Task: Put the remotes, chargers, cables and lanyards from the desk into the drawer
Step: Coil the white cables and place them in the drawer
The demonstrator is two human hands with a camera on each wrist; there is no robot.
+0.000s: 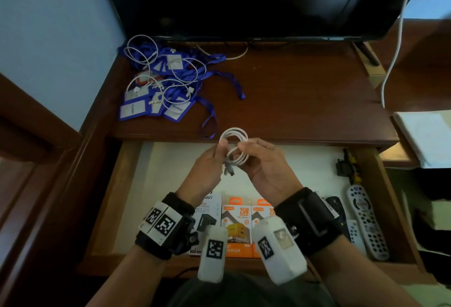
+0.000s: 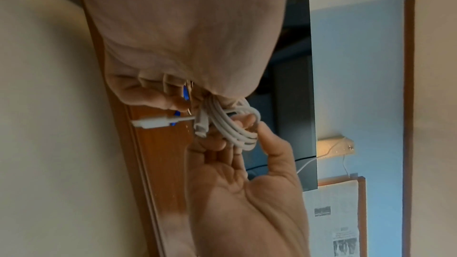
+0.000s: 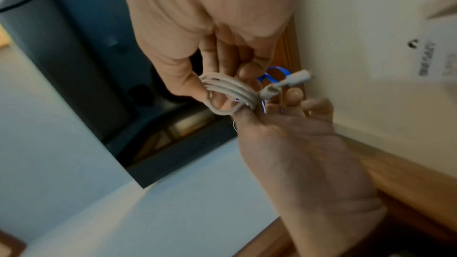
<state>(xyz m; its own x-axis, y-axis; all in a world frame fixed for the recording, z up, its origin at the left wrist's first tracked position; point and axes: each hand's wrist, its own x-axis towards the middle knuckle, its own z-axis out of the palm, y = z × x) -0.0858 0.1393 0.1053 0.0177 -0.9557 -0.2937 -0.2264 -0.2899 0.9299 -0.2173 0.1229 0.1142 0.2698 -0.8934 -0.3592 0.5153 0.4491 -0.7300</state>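
Observation:
A coiled white cable [image 1: 235,145] hangs between both hands above the open drawer [image 1: 114,184]. My left hand [image 1: 223,146] pinches the coil's left side and my right hand [image 1: 241,147] pinches its right side. The plug ends [image 1: 229,171] dangle below the loop. In the left wrist view my left hand [image 2: 188,101] grips the coil [image 2: 232,128], with the right hand's thumb [image 2: 269,144] on it. The right wrist view shows my right hand [image 3: 210,89] curled round the coil [image 3: 230,89]. On the desk [image 1: 305,101] lies a heap of blue lanyards [image 1: 170,101] with white cables [image 1: 144,50] on top.
Charger boxes [image 1: 244,221] lie at the drawer's front, and remotes [image 1: 366,221] along its right side beside a black clip [image 1: 346,165]. A dark TV [image 1: 244,1] stands at the back of the desk. A white cord [image 1: 395,50] hangs at the right above a white sheet [image 1: 427,136].

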